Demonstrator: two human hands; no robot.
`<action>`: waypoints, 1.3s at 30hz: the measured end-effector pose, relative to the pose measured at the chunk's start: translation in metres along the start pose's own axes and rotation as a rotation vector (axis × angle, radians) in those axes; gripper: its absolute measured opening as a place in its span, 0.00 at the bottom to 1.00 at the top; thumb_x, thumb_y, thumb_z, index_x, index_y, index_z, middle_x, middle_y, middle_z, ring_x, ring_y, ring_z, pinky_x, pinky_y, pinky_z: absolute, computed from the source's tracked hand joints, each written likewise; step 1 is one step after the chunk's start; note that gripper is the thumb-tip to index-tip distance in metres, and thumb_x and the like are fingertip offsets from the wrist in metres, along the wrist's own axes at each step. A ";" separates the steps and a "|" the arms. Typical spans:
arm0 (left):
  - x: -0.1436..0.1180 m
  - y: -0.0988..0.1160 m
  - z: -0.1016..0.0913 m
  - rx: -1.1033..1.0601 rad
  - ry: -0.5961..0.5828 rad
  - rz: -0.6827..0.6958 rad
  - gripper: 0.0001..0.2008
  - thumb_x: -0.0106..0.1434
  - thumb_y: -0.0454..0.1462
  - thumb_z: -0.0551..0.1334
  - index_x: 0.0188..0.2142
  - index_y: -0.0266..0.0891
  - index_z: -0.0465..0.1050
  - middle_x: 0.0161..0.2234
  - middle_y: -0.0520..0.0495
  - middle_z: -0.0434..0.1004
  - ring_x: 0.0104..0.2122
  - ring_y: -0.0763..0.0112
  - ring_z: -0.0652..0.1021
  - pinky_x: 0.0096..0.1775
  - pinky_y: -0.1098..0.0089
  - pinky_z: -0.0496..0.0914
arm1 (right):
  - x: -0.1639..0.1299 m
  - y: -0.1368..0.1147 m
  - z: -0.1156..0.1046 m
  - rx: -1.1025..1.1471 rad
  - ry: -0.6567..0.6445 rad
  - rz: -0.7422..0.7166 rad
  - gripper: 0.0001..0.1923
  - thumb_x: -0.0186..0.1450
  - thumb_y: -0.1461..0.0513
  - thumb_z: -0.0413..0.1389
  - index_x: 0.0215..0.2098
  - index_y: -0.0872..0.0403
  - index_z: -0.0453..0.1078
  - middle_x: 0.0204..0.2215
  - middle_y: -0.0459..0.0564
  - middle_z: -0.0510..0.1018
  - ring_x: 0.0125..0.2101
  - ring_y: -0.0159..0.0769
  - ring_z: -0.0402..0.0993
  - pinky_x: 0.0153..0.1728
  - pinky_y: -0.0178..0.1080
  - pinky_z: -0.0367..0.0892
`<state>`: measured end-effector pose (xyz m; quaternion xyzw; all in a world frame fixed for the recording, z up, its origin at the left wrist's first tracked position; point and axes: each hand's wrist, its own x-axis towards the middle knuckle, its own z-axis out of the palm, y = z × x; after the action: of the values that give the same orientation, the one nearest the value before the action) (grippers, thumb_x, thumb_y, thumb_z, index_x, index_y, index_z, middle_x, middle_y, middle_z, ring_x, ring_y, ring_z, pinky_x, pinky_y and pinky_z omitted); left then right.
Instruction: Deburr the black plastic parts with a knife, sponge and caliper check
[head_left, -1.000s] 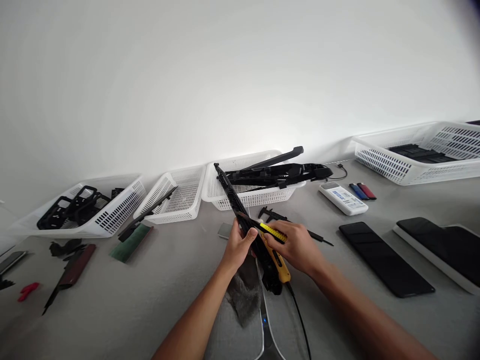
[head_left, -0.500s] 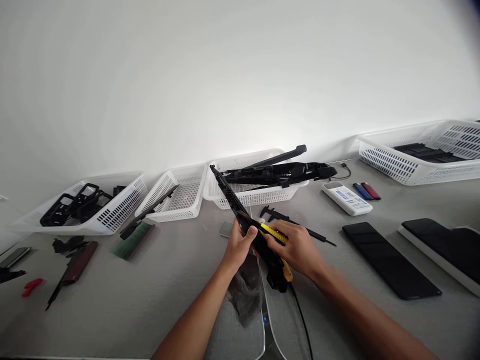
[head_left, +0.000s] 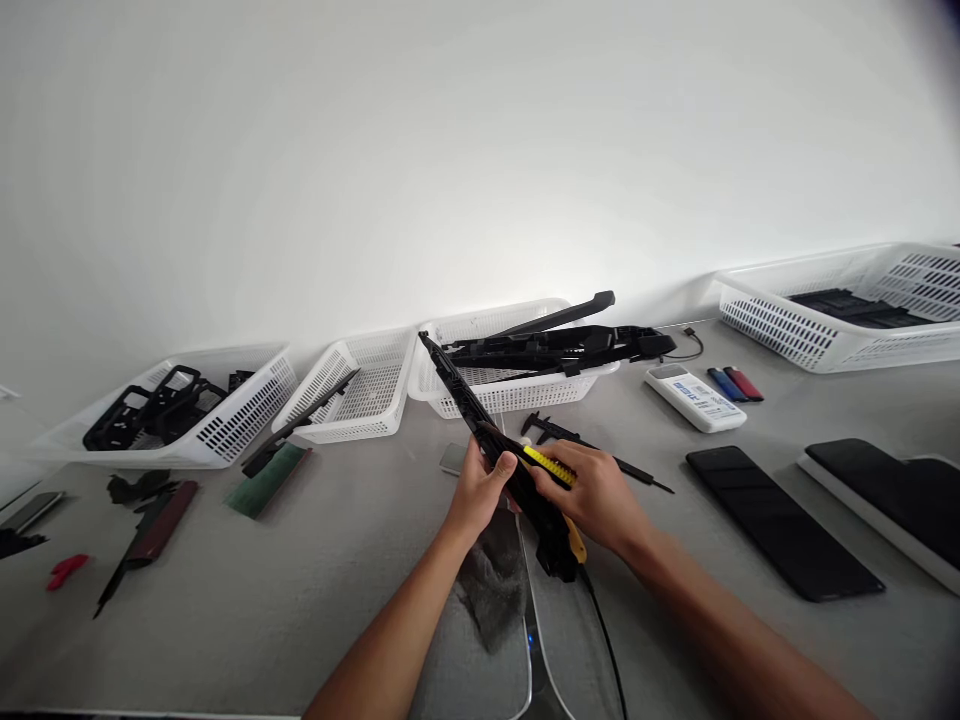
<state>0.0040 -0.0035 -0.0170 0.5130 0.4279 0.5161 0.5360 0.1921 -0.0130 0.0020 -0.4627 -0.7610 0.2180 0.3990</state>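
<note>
My left hand (head_left: 481, 492) is closed around a long black plastic part (head_left: 459, 395), thumb on top. The part slants from the middle basket's rim down toward me. In my right hand (head_left: 592, 490) is a yellow-and-black utility knife (head_left: 551, 465), its front end against the part near my left thumb. Whether the blade bites in is too small to tell. Under the part's near end shows a yellow-orange piece (head_left: 576, 541) with a black cable (head_left: 602, 630); its kind is hidden. A dark grey cloth (head_left: 491, 585) lies below my left hand.
White baskets stand along the wall: left (head_left: 247, 425), small (head_left: 386, 400), middle (head_left: 517, 398) with long black parts (head_left: 562, 345), and right (head_left: 780, 330). Calipers (head_left: 559, 432), a white device (head_left: 694, 397), two lighters (head_left: 735, 384), a black phone-like slab (head_left: 784, 520) and sandpaper-like green sheet (head_left: 268, 482) lie around.
Almost nothing differs. Both hands keep their grip on the black part and the knife, and the view has shifted very slightly.
</note>
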 end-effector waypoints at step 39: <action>-0.007 -0.003 0.004 0.049 0.048 0.030 0.24 0.70 0.61 0.60 0.44 0.44 0.68 0.32 0.53 0.68 0.30 0.71 0.73 0.36 0.69 0.71 | -0.001 0.002 0.003 -0.008 0.040 -0.063 0.06 0.71 0.60 0.56 0.39 0.50 0.76 0.32 0.46 0.81 0.31 0.37 0.78 0.34 0.38 0.68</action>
<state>0.0075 -0.0107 -0.0198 0.5196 0.4454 0.5257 0.5053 0.1912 -0.0126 -0.0013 -0.4442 -0.7682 0.1927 0.4189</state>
